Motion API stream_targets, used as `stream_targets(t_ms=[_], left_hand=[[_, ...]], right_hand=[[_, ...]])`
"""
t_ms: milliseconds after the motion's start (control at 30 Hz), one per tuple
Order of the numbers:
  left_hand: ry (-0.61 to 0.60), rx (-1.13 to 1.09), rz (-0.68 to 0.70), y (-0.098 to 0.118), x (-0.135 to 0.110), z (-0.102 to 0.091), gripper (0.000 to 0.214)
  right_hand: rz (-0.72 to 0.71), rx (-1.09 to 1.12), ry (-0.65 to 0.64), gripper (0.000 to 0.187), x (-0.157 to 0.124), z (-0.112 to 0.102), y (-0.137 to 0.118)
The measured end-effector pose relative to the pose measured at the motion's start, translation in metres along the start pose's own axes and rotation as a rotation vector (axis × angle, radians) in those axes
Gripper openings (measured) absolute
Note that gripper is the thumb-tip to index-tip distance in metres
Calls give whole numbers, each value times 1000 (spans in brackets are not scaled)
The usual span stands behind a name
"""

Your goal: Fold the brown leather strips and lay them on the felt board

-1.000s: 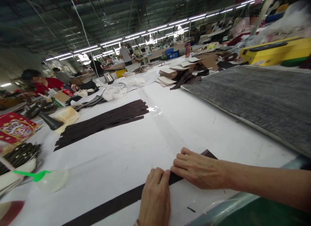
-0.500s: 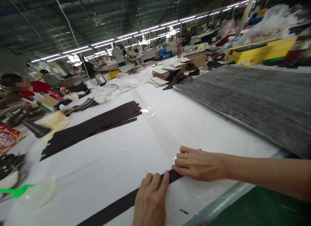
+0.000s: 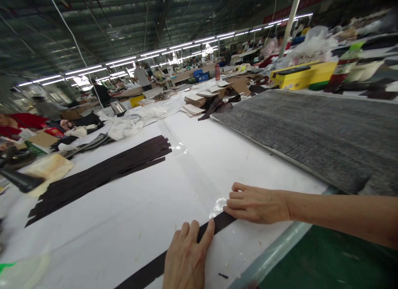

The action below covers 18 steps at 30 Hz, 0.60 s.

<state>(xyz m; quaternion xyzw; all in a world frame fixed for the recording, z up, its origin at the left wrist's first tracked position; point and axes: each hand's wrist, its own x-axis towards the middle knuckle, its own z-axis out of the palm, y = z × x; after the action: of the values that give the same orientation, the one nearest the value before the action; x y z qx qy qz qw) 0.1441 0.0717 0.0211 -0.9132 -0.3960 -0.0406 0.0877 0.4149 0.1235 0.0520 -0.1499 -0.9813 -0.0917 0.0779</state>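
Note:
A long dark brown strip [image 3: 146,270] of fabric or leather lies along the near edge of the white table. My left hand [image 3: 188,253] is on its middle stretch, fingers bent over the strip and the index finger along its upper side. Farther up, at the strip's far end, my right hand [image 3: 253,202] has its fingers curled and closed on the material, and hides that end. A pile of similar dark strips [image 3: 102,175] lies flat on the table, left of my hands.
A grey textured board [image 3: 298,131] covers the right side of the table. Behind are stacked card pieces [image 3: 194,100], a yellow box [image 3: 301,75] and a clear plastic bag [image 3: 124,125]. A small dark scrap [image 3: 223,275] lies near the table edge. People work farther back.
The view has swung slightly to the right, so the pile and the board sit farther left. My left hand has shifted a little along the strip; both hands stay on it.

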Motion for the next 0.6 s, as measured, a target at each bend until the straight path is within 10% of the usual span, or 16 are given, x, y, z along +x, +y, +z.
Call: stream_targets(t_ms=[333, 600], left_hand=[[-172, -214, 14, 16, 32, -14, 34], [-194, -217, 20, 19, 42, -14, 64]], right_hand=[[34, -66, -8, 27, -18, -2, 1], [78, -89, -31, 28, -33, -5, 2]])
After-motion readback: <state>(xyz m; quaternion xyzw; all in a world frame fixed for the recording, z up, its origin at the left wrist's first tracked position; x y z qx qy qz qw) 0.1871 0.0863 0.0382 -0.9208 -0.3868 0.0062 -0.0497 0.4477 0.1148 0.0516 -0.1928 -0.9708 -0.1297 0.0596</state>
